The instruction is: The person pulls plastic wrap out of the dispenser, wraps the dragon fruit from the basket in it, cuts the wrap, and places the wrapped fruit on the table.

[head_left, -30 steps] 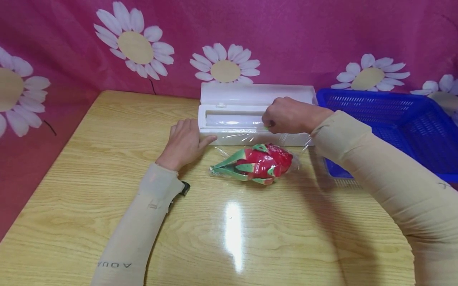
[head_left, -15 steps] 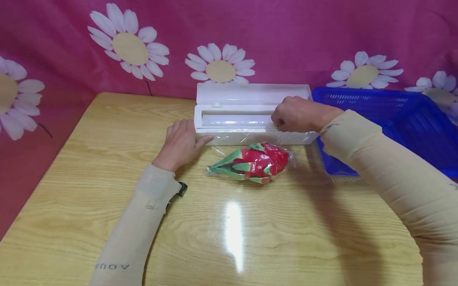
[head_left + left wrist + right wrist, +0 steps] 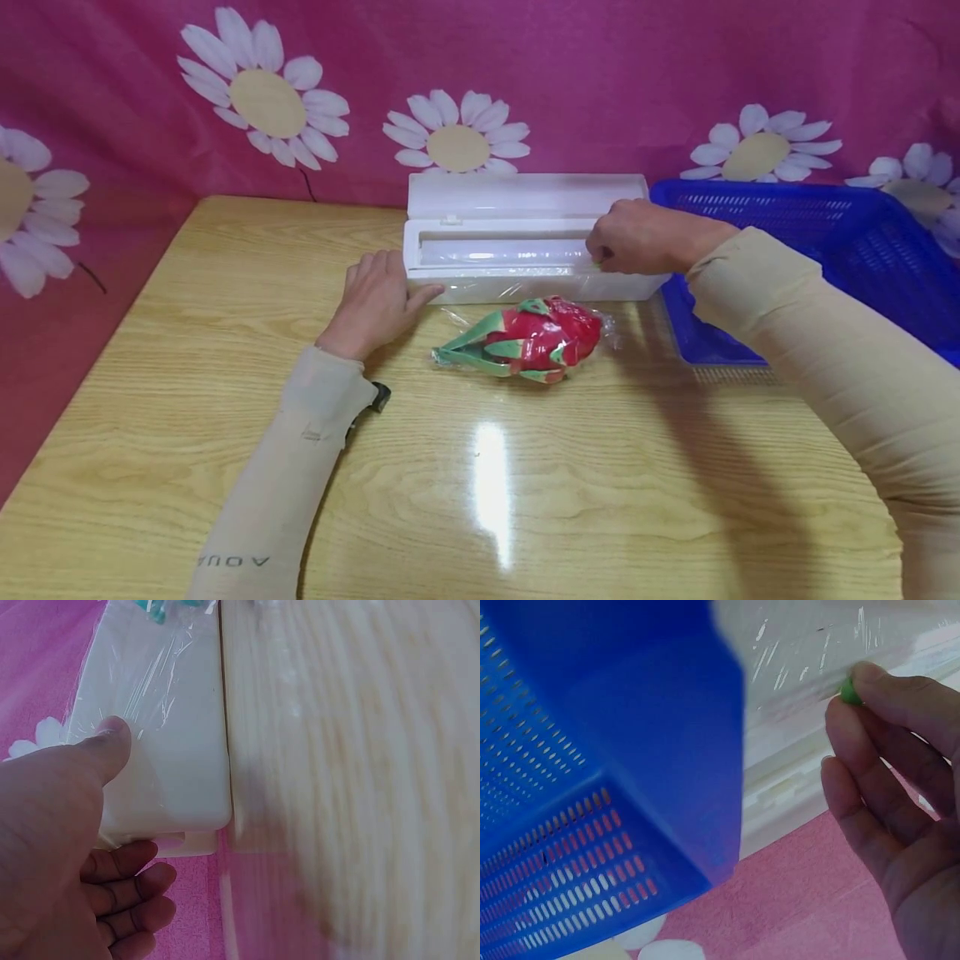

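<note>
A white cling film dispenser (image 3: 472, 292) stands at the back of the table, its lid (image 3: 525, 196) raised and the film roll (image 3: 487, 252) showing. My left hand (image 3: 371, 298) holds its left end, thumb pressed on the film-covered front; in the left wrist view the other fingers curl by the end. My right hand (image 3: 641, 237) pinches a small green slide cutter (image 3: 848, 691) between thumb and forefinger, toward the right of the dispenser's front edge. Just in front lies a red and green dragon fruit (image 3: 536, 340) under clear film, tip pointing left.
A blue perforated basket (image 3: 682, 325) stands at the right, close to the dispenser's right end and partly behind my right forearm. The wooden table (image 3: 420, 483) reaches toward me. A pink flowered cloth (image 3: 585, 83) hangs behind.
My right hand has slid to the right along the dispenser's front edge with the slide cutter. The left hand keeps its hold, and the dragon fruit stays in place while the view shifts slightly.
</note>
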`<action>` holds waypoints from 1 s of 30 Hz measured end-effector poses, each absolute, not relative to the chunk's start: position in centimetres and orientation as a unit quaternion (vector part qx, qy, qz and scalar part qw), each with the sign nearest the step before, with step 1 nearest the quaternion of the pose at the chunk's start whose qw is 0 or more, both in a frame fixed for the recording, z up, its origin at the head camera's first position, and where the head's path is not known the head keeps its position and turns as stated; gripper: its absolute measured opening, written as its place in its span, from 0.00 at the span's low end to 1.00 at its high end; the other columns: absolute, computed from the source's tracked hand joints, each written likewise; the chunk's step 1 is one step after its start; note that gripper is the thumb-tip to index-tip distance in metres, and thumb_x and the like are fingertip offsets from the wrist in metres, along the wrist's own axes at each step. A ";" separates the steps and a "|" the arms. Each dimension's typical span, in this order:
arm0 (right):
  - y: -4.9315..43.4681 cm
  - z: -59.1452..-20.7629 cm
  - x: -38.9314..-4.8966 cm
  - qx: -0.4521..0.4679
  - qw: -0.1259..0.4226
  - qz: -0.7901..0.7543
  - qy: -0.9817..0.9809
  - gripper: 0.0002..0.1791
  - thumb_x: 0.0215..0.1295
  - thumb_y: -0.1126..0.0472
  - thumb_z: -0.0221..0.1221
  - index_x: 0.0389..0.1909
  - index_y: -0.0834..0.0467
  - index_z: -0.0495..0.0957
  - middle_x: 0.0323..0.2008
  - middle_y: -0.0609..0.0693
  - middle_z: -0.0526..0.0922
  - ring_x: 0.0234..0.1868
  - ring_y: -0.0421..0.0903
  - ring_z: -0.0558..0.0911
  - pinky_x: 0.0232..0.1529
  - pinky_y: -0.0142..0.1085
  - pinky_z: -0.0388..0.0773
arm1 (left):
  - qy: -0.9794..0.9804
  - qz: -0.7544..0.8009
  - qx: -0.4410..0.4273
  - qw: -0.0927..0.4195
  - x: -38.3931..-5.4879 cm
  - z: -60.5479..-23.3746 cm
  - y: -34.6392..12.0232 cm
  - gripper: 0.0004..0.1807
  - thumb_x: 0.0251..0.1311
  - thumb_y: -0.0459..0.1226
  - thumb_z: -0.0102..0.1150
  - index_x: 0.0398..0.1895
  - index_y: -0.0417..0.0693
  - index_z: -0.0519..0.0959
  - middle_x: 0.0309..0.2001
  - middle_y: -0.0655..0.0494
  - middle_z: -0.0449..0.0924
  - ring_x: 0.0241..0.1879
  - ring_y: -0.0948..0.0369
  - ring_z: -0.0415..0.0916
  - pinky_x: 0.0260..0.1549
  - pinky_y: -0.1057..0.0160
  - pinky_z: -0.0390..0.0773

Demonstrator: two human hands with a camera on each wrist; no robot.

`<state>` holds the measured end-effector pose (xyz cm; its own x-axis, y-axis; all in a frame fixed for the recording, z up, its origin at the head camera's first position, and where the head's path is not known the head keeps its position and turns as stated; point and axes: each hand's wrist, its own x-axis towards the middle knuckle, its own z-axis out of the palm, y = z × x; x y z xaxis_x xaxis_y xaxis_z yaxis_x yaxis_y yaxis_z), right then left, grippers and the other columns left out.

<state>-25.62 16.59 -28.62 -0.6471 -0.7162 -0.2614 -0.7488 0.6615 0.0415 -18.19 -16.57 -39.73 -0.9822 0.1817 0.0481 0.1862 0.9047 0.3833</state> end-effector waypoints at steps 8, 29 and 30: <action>17.6 -28.7 -25.7 -0.417 0.095 0.055 0.902 0.09 0.59 0.71 0.65 0.23 0.55 0.82 0.23 0.47 0.83 0.27 0.43 0.76 0.33 0.40 0.76 | -0.976 -0.194 -0.097 0.011 -18.3 -39.9 -16.6 0.37 0.74 0.60 0.51 0.54 0.29 0.69 0.41 0.43 0.70 0.45 0.47 0.63 0.49 0.52 0.65; 19.3 -28.6 -25.5 -0.381 0.110 0.088 0.914 0.12 0.58 0.73 0.57 0.22 0.55 0.79 0.21 0.48 0.79 0.24 0.45 0.74 0.26 0.38 0.70 | -0.975 -0.198 -0.099 0.008 -18.5 -39.8 -16.7 0.36 0.74 0.59 0.51 0.54 0.29 0.68 0.41 0.42 0.70 0.45 0.47 0.63 0.48 0.52 0.65; 19.4 -28.6 -25.5 -0.381 0.108 0.090 0.914 0.12 0.58 0.73 0.56 0.22 0.55 0.78 0.21 0.48 0.79 0.24 0.46 0.74 0.26 0.38 0.71 | -0.975 -0.199 -0.100 0.008 -18.5 -39.8 -16.7 0.36 0.74 0.59 0.51 0.54 0.29 0.69 0.41 0.42 0.70 0.45 0.47 0.63 0.48 0.52 0.65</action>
